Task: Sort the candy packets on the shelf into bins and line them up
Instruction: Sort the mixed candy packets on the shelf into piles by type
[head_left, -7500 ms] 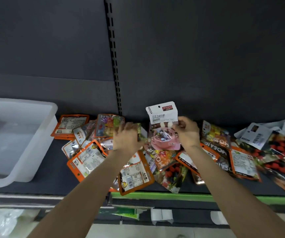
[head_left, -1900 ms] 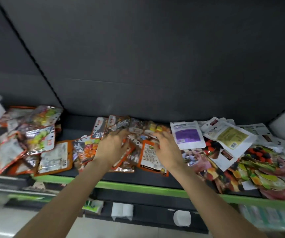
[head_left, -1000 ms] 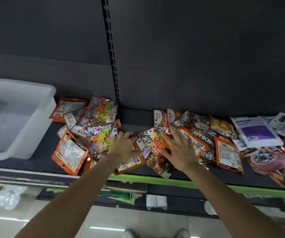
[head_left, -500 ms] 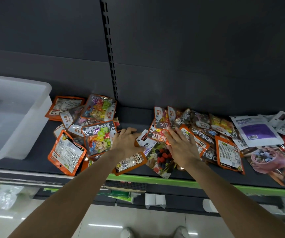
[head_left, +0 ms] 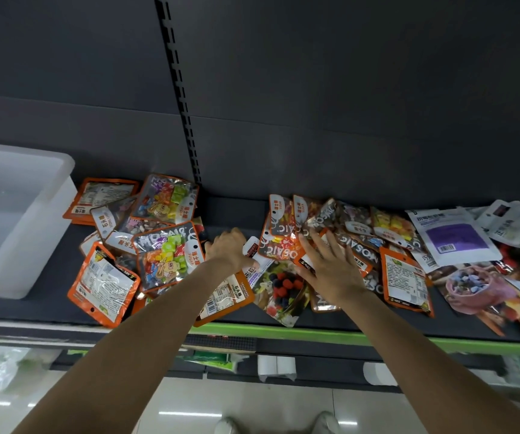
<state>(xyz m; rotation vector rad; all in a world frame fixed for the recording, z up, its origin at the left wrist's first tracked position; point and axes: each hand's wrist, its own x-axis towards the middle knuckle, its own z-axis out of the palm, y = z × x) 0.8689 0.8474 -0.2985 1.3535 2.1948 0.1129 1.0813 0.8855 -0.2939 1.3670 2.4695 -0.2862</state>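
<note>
Fingers of the left hand (head_left: 229,249) curl over a white-tabbed packet (head_left: 251,249), pinching its edge; those of the right hand (head_left: 330,270) lie straight and spread, pressing on orange candy packets (head_left: 287,242). From left: white plastic bin (head_left: 52,195) on the shelf (head_left: 42,305), its visible interior holding no packets; just beside it a heap of orange-bordered packets (head_left: 105,283); between the hands a berry-print packet (head_left: 280,286); farther right, a white packet with purple panel (head_left: 454,238)
</note>
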